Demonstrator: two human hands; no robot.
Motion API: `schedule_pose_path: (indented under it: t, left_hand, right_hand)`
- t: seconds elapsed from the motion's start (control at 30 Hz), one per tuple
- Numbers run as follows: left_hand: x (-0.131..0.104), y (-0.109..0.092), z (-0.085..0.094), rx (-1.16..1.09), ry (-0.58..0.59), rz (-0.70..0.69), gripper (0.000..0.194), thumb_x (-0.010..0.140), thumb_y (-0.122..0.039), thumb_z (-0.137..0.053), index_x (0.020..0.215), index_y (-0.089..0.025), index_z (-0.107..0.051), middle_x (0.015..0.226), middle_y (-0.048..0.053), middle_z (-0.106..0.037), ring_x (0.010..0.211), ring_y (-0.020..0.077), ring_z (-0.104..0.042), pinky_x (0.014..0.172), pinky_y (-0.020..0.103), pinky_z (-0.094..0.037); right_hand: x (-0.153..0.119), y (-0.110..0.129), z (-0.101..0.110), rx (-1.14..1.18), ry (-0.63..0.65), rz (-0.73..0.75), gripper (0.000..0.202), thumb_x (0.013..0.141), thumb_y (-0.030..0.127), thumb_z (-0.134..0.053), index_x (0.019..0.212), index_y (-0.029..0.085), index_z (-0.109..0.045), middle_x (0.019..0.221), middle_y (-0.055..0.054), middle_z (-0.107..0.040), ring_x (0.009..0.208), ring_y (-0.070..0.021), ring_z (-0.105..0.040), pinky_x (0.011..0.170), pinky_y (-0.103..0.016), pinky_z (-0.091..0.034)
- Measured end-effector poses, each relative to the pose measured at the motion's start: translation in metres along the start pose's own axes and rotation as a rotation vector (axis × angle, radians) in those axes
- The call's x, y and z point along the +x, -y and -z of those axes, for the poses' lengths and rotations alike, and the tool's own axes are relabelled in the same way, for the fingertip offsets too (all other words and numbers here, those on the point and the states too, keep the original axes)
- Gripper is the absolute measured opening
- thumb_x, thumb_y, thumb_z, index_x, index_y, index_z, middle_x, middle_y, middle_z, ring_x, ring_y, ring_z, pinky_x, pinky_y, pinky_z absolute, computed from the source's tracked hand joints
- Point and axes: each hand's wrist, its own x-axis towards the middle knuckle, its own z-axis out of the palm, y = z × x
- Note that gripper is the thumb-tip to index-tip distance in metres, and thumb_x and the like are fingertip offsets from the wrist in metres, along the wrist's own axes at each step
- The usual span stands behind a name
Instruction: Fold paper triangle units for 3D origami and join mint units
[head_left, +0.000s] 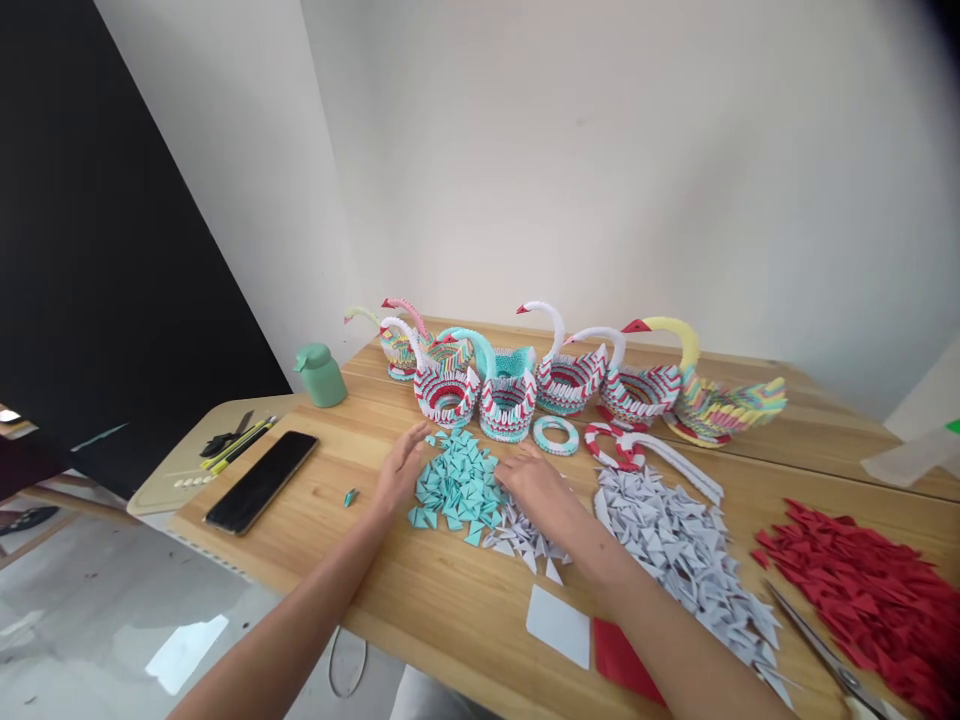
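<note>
A pile of small folded teal paper triangles point(459, 482) lies on the wooden table between my two hands. My left hand point(401, 470) rests along the pile's left edge, fingers stretched out, nothing held. At the pile's right side, my right hand point(531, 480) lies low with its fingers reaching to the teal pieces; it appears open. Under and beside my right wrist is a small heap of white paper triangles point(525, 535). A larger heap of white triangles point(667, 540) spreads to the right of that arm. One small teal folded bit point(350, 497) sits apart on the left.
Several paper swans point(510, 395) stand along the back. Before them lie a teal-white ring point(556, 435), a red-white ring point(615, 446) and a white curved neck point(679, 468). Red triangles point(870, 600) and scissors point(825, 660) are right; a phone point(262, 482) and green container point(321, 376) left.
</note>
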Motion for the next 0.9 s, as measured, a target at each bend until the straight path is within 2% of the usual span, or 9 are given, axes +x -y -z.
schedule_pose_path:
  t: [0.07,0.17,0.4,0.53,0.63,0.77,0.9]
  left_hand:
    - [0.009,0.006,0.002,0.051,-0.004,0.008,0.045,0.093,-0.03,-0.034,0.135,-0.016,-0.041,0.135,0.013,-0.055,0.127,0.0242,-0.048,0.108,0.046,-0.035]
    - [0.02,0.011,0.003,0.085,0.049,0.004,0.044,0.091,-0.028,-0.038,0.132,-0.016,-0.045,0.134,0.012,-0.057,0.126,0.0241,-0.05,0.108,0.045,-0.035]
    - [0.025,0.004,-0.007,0.142,0.165,-0.039,0.044,0.091,-0.023,-0.036,0.134,-0.017,-0.045,0.124,0.009,-0.064,0.117,0.0187,-0.057,0.099,0.037,-0.045]
    - [0.03,0.003,-0.004,0.246,0.138,-0.018,0.044,0.089,-0.019,-0.036,0.132,-0.017,-0.048,0.122,0.009,-0.065,0.113,0.0206,-0.06,0.094,0.037,-0.048]
    - [0.034,0.003,0.005,0.386,0.093,0.019,0.033,0.086,-0.025,-0.048,0.115,-0.018,-0.062,0.119,0.011,-0.066,0.108,0.0269,-0.06,0.093,0.041,-0.045]
    - [0.036,-0.001,0.009,0.533,0.099,0.074,0.019,0.074,-0.033,-0.066,0.086,-0.019,-0.071,0.1,0.009,-0.069,0.102,0.0302,-0.058,0.09,0.039,-0.043]
    - [0.037,-0.009,0.005,0.561,0.121,0.113,0.012,0.073,-0.03,-0.069,0.076,-0.018,-0.07,0.091,0.007,-0.069,0.098,0.0266,-0.058,0.085,0.033,-0.042]
  right_hand:
    - [-0.002,-0.003,0.003,0.016,0.0,0.005,0.033,0.08,-0.007,-0.044,0.068,0.02,-0.058,0.066,0.004,-0.061,0.062,-0.0141,-0.057,0.1,-0.036,-0.034]
    - [-0.005,-0.004,0.007,0.025,0.012,0.005,0.035,0.081,-0.008,-0.042,0.067,0.02,-0.057,0.063,0.005,-0.06,0.058,-0.0128,-0.056,0.105,-0.036,-0.031]
    - [-0.004,-0.001,0.001,0.004,0.032,-0.004,0.033,0.081,-0.008,-0.043,0.07,0.018,-0.059,0.071,0.001,-0.064,0.068,-0.0151,-0.06,0.103,-0.035,-0.033]
    - [-0.007,-0.002,0.008,0.024,0.009,0.005,0.031,0.083,-0.005,-0.045,0.073,0.019,-0.061,0.072,0.0,-0.064,0.071,-0.0161,-0.061,0.105,-0.037,-0.03]
    - [-0.015,-0.003,0.02,0.05,-0.028,-0.005,0.027,0.083,-0.002,-0.048,0.086,0.019,-0.064,0.08,-0.003,-0.066,0.082,-0.019,-0.061,0.103,-0.04,-0.03]
    - [-0.029,0.0,0.03,0.134,-0.155,-0.097,0.023,0.085,0.005,-0.049,0.098,0.019,-0.063,0.092,-0.007,-0.067,0.093,-0.0226,-0.059,0.088,-0.036,-0.041]
    - [-0.039,0.011,0.03,0.256,-0.248,-0.229,0.021,0.089,0.01,-0.045,0.099,0.021,-0.06,0.093,-0.004,-0.066,0.077,-0.0185,-0.062,0.068,-0.028,-0.045]
